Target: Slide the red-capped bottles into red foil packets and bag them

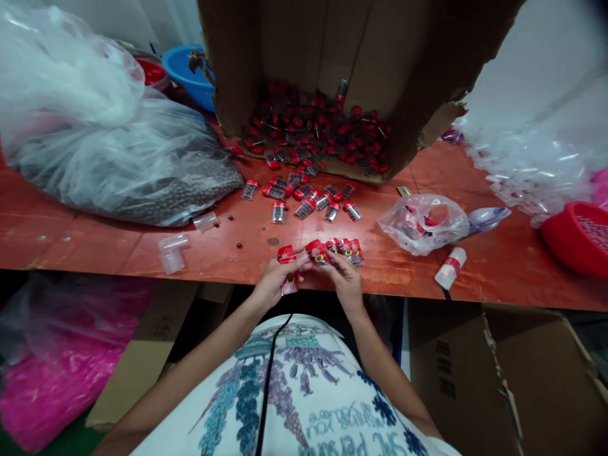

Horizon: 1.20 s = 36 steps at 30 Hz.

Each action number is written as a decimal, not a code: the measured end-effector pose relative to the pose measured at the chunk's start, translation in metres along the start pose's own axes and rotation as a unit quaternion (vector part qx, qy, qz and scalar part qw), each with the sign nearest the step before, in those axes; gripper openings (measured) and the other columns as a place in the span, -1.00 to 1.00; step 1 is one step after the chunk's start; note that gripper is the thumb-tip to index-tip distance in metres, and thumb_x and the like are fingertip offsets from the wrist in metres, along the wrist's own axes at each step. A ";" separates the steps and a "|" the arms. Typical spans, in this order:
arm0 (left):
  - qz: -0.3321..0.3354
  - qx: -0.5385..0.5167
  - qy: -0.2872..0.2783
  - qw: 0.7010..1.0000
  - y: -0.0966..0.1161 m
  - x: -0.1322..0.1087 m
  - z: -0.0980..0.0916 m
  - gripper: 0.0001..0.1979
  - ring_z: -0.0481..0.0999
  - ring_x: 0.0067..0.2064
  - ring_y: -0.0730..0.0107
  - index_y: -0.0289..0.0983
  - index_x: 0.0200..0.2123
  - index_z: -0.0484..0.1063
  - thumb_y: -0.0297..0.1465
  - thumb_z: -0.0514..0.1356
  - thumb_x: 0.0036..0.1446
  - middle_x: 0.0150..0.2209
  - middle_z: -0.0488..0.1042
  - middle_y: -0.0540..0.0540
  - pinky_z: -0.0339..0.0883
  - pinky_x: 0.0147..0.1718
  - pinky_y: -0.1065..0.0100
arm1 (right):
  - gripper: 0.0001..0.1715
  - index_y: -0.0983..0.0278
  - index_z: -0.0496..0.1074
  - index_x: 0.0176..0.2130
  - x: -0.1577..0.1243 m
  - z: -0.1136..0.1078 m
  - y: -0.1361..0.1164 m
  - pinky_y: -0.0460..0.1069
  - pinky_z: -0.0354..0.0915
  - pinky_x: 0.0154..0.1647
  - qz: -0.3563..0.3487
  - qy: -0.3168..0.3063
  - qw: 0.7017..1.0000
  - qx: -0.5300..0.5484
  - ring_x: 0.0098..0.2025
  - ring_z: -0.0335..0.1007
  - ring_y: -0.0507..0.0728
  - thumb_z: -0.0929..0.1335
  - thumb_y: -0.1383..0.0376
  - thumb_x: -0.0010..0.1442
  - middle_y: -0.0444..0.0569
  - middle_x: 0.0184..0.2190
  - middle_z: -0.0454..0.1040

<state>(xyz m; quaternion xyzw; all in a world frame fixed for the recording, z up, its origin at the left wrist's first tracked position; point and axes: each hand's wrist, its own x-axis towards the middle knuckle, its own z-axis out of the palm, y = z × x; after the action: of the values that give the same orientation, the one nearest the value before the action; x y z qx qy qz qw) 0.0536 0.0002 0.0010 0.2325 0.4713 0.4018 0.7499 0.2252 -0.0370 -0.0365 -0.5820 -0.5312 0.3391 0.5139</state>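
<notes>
Left hand (272,282) is pinching one red-capped vial (287,255), right hand (346,282) is clamping a fanned row (349,250) at its fingertips, both hovering over the table (142,253) edge, so any slackening pinch is risking vials dropping floorward.

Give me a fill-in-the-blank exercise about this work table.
1. The left hand and right hand hold packets with ____ tops.
2. More of them spill from a tipped ____ box.
3. The bowl just left of that box is ____.
Missing words: red; cardboard; blue.
</notes>
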 end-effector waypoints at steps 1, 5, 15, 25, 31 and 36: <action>-0.015 -0.032 0.000 0.999 0.000 0.002 0.000 -0.69 0.57 -0.39 0.31 -0.34 -0.22 0.47 -0.49 0.35 -0.12 -0.35 0.57 -0.18 0.42 -0.53 0.44 | -0.60 0.18 0.45 0.01 0.003 -0.006 0.001 0.11 0.27 0.05 -0.008 0.019 0.999 -0.045 -0.03 0.37 0.17 0.35 0.24 0.15 0.01 -0.06 0.47; -0.036 -0.101 0.008 0.994 0.002 0.006 0.003 -0.64 0.59 -0.27 0.23 -0.34 -0.17 0.45 -0.64 0.26 -0.10 -0.27 0.58 -0.23 0.48 -0.37 0.32 | -0.67 0.21 0.47 -0.06 0.006 -0.011 -0.007 0.17 0.17 0.12 -0.048 0.061 0.978 -0.196 0.04 0.28 0.22 0.34 0.22 0.16 0.06 -0.05 0.41; 0.034 -0.106 0.015 0.994 -0.009 0.012 0.009 -0.78 0.55 -0.41 0.39 -0.39 -0.40 0.53 -0.54 0.40 -0.23 -0.42 0.57 -0.12 0.45 -0.34 0.41 | -0.72 0.22 0.33 -0.09 0.002 0.039 -0.015 -0.05 0.34 -0.23 0.043 -0.046 0.998 0.029 -0.25 0.43 0.09 0.32 0.27 0.16 -0.07 -0.26 0.49; 0.057 -0.072 0.034 0.995 -0.002 0.020 0.005 -0.75 0.51 -0.50 0.39 -0.40 -0.44 0.53 -0.50 0.42 -0.30 -0.52 0.54 -0.10 0.40 -0.48 0.43 | -0.75 0.19 0.44 -0.10 0.031 0.026 -0.030 -0.05 0.30 -0.20 -0.034 -0.100 0.991 -0.083 -0.24 0.44 0.08 0.31 0.30 0.18 -0.09 -0.29 0.52; 0.060 -0.125 0.068 0.988 0.007 0.018 0.007 -0.79 0.55 -0.44 0.35 -0.41 -0.44 0.50 -0.61 0.37 -0.27 -0.46 0.56 -0.11 0.48 -0.36 0.34 | -0.68 0.12 0.43 -0.02 0.078 -0.002 -0.019 -0.08 0.28 -0.24 -0.043 -0.216 0.963 -0.157 -0.27 0.44 0.06 0.25 0.22 0.25 -0.13 -0.28 0.54; 0.028 -0.151 0.086 0.984 0.015 0.017 0.000 -0.88 0.54 -0.46 0.37 -0.42 -0.48 0.47 -0.67 0.30 -0.16 -0.49 0.53 -0.10 0.51 -0.40 0.31 | -0.60 0.26 0.42 0.03 0.140 -0.036 0.016 0.09 0.19 -0.01 -0.026 -0.001 0.927 -0.374 -0.04 0.32 0.22 0.28 0.31 0.20 0.14 -0.07 0.45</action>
<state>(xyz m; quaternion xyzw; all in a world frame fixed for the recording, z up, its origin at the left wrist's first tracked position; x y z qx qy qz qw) 0.0522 0.0227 0.0029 0.0945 0.4612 0.5078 0.7215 0.2922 0.0909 -0.0221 -0.7175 -0.6352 0.1027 0.2666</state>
